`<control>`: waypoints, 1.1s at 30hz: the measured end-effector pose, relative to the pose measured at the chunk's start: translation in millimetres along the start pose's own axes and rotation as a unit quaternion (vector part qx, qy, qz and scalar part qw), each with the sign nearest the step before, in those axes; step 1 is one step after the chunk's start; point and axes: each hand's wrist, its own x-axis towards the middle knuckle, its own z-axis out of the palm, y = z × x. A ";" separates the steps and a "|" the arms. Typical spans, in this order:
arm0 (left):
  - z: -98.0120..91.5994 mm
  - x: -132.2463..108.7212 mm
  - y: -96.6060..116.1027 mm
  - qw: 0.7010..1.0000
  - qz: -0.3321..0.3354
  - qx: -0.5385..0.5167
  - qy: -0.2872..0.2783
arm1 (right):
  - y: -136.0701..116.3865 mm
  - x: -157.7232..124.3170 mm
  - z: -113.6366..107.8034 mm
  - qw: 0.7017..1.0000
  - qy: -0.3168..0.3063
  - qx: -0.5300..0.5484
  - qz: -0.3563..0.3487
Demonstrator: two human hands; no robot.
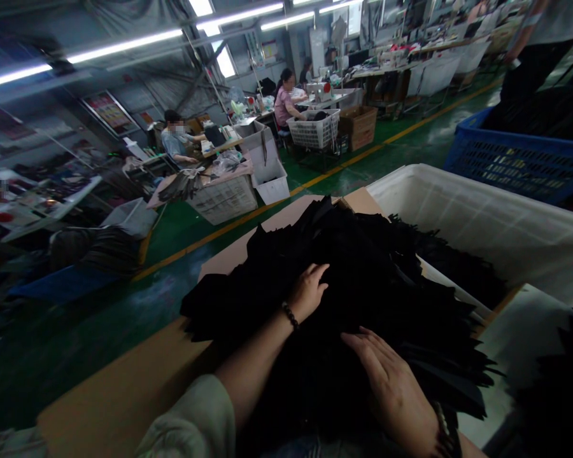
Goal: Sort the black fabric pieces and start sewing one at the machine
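Note:
A big heap of black cloth pieces (363,273) lies before me, layered, with jagged edges fanning out to the right. My left hand (308,294), with a dark beaded bracelet at the wrist, rests on the middle of the heap, thumb apart from the fingers. Lower and to the right, my right hand (386,372) lies on or just over the cloth with its fingers stretched out. Neither hand shows a piece gripped in it. Single layers are hard to make out in the dark fabric.
Brown cardboard (124,375) sits under the heap. To the right stands a white plastic bin (496,222) with more black pieces inside, and a blue crate (520,159) behind it. Co-workers sit at sewing tables beyond the yellow floor line (210,238); a person stands at upper right.

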 end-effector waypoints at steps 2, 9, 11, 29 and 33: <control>4.5 4.0 -1.0 0.999 0.025 0.025 0.011 | -0.3 -0.1 0.2 1.000 -0.002 -0.012 -0.003; 5.9 7.4 -4.3 0.996 0.075 0.035 0.031 | -0.2 -2.0 0.7 0.998 -0.018 0.059 0.010; 0.8 5.1 -1.1 0.996 0.075 0.032 0.030 | 0.2 -2.5 0.0 0.998 -0.026 0.061 0.010; -21.5 -4.6 15.9 0.996 0.054 0.020 0.061 | 0.8 -1.9 -1.6 0.999 -0.009 0.037 -0.002; -9.5 8.1 5.1 0.996 0.015 0.074 0.057 | 0.5 -3.3 -1.7 1.000 -0.006 -0.004 0.003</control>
